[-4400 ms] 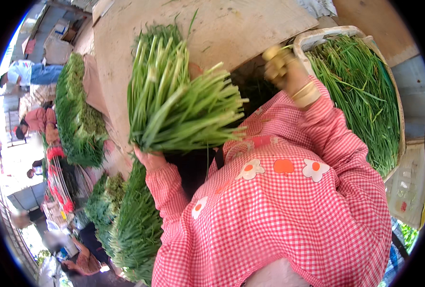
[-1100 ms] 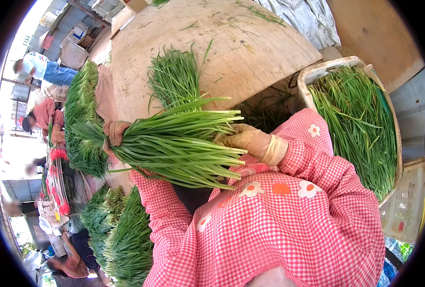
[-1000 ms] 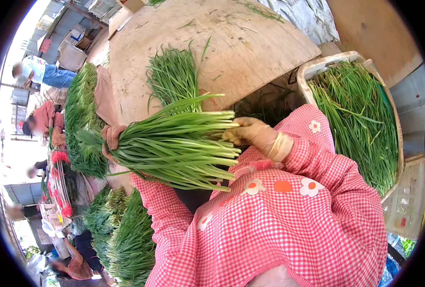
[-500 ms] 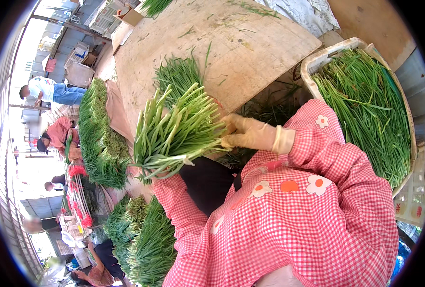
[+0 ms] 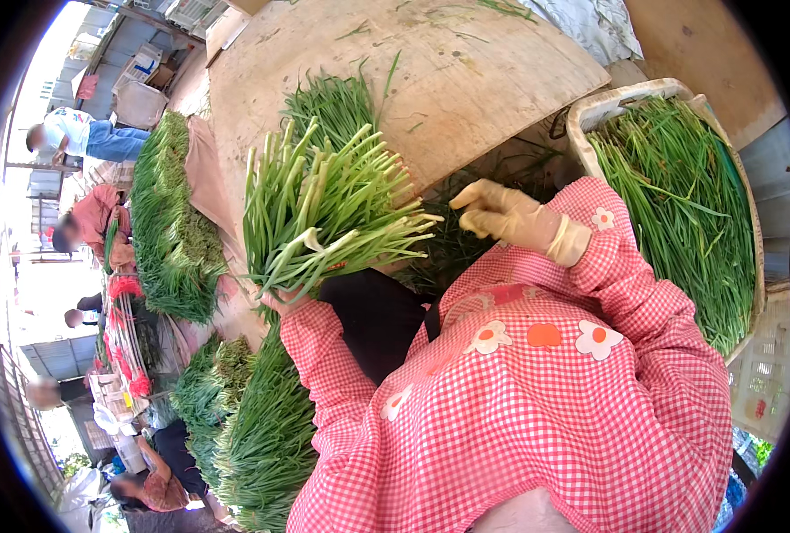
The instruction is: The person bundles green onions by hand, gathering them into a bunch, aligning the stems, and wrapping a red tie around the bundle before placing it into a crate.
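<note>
A thick bunch of green chives (image 5: 333,209) fans out over my lap, its pale cut ends pointing up and to the right. My left hand (image 5: 293,300) grips it from below; the leaves hide most of its fingers. In a cream glove, my right hand (image 5: 512,218) hovers just right of the stalk ends, apart from them. Its fingers are loosely bent with gaps between, and nothing shows in them. Behind the held bunch, more chives (image 5: 331,105) lie on the wooden board (image 5: 492,84).
A pale plastic crate (image 5: 581,120) packed with chives stands at my right. Heaps of chives (image 5: 168,240) lie to the left, with another pile (image 5: 266,435) beside my left arm. Several people are at the far left, one in a white shirt (image 5: 68,129). Dark leaf scraps lie beneath the board's edge.
My right hand has drawn back from the stalk ends toward the right, and its fingers have come off them. The bunch stays in my left hand, its cut ends spread more widely.
</note>
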{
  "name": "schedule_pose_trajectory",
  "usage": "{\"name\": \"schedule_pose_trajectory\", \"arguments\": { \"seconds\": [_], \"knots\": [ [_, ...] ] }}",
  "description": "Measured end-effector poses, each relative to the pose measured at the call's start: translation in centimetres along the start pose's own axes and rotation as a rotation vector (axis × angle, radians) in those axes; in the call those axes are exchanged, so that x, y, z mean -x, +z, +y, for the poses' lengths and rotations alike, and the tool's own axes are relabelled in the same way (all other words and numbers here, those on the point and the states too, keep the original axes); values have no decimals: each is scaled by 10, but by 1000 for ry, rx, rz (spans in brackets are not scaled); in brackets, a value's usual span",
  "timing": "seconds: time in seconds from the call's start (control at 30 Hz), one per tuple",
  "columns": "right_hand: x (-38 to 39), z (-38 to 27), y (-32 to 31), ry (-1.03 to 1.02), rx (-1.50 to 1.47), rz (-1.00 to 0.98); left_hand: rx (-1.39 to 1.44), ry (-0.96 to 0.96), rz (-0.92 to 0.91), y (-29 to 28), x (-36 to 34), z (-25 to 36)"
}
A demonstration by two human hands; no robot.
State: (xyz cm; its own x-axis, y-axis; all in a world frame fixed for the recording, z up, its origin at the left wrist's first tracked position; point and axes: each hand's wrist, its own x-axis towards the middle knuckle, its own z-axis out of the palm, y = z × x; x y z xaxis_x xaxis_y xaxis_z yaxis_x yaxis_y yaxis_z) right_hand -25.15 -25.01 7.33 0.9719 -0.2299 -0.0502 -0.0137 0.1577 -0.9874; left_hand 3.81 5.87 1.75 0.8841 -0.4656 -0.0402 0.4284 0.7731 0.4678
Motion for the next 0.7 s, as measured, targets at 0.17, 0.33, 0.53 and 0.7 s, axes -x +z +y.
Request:
{"name": "schedule_pose_trajectory", "arguments": {
  "seconds": [0.17, 0.33, 0.53, 0.7],
  "knots": [
    [-15, -23, 33, 243, 58, 23, -69, 14, 30, 0, 3, -4],
    [-8, 0, 20, -22, 65, 39, -96, -145, -245, 9, 9, 3],
    [20, -6, -91, 164, 1140, 351, -10, -88, -142, 0, 12, 4],
    [24, -20, -74, 251, 1193, 203, 4, -71, -84, -4, 9, -1]
  ]
}}
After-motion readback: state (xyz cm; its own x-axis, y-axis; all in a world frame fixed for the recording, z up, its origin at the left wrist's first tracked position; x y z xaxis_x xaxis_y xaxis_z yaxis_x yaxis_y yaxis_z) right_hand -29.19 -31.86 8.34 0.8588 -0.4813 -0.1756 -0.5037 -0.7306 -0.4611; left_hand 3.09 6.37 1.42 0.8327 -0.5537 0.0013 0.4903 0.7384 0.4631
